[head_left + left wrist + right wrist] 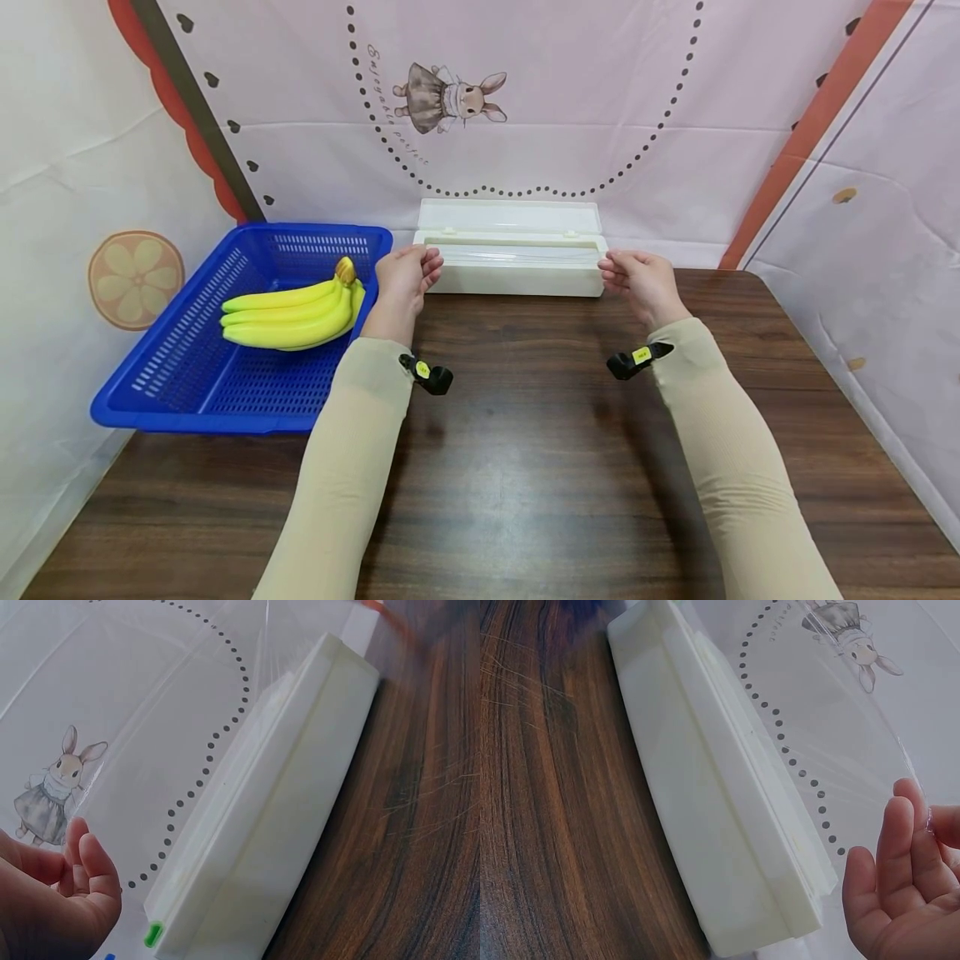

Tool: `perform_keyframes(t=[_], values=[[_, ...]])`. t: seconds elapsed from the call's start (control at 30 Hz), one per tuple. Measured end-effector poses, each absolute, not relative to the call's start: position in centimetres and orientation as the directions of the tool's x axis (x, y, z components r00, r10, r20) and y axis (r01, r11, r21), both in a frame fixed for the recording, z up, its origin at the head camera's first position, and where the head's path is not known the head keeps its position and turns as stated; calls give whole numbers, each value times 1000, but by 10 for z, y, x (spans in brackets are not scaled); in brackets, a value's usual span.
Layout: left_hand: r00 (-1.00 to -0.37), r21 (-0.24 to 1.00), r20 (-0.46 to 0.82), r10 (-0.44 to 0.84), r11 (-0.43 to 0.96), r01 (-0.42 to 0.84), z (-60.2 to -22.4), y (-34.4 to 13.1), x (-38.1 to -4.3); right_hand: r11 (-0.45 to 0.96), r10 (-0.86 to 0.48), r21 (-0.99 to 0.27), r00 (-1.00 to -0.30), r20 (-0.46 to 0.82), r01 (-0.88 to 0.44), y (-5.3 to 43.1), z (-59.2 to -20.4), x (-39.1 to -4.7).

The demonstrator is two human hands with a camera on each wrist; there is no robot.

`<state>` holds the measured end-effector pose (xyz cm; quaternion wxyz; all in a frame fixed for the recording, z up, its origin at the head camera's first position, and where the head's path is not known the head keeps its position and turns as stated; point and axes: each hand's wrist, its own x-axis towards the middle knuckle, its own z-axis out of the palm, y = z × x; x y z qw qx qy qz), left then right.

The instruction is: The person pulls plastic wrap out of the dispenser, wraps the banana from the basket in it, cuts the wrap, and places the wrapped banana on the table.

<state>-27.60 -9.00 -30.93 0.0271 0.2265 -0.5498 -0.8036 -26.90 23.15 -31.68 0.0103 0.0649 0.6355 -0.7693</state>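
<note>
A white cling film dispenser (517, 281) lies lengthwise at the back of the table, its lid (510, 217) raised behind it. Clear cling film (877, 712) stretches out of the box, a taut edge running between the two hands. My left hand (401, 283) pinches one corner of that film above the box's left end. At the opposite end my right hand (643, 283) grips the other corner between thumb and forefinger, where the film bunches up. The other fingers of both hands are loosely bent. A green piece (154, 934) shows at the dispenser's left end.
A blue plastic basket (202, 429) stands to the left, close to my left forearm, with a bunch of yellow bananas (300, 317) in it. Behind the dispenser hangs a printed cloth (570, 100). The dark wooden table (517, 433) stretches toward me.
</note>
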Motion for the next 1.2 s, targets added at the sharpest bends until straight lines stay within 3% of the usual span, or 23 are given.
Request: perform_keyframes(t=[1.2], values=[[-911, 893, -298, -284, -421, -161, -305, -89, -268, -175, 62, -981, -994, -93, 81, 234, -314, -263]])
